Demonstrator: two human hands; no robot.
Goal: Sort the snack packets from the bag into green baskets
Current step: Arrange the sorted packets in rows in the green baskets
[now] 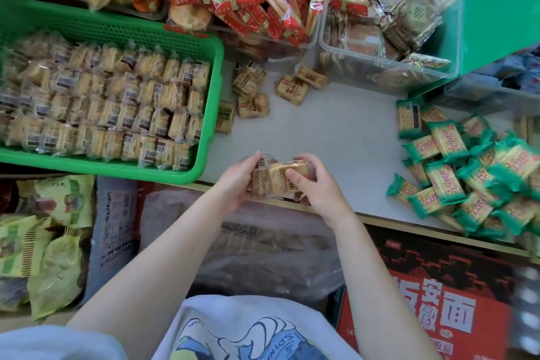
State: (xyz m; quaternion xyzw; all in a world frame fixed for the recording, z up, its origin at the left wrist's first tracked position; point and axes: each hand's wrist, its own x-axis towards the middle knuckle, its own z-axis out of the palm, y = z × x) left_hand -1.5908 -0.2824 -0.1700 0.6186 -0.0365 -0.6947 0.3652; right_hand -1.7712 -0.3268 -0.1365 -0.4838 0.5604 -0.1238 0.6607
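Both hands, left and right, have a grip on one small stack of clear-wrapped cracker packets, just right of the green basket, over the tabletop edge. The basket's packed in rows already. Loose brown packets sit beyond the stack, green-wrapped ones piled well off right.

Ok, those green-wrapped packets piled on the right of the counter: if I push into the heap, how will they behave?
The green-wrapped packets look small and flat, so probably light and apt to slide on the smooth white counter. They lie loosely overlapped, so a push would likely scatter the pile rather than move it whole. The glossy film looks slippery, and the biscuits inside may crack if squeezed.
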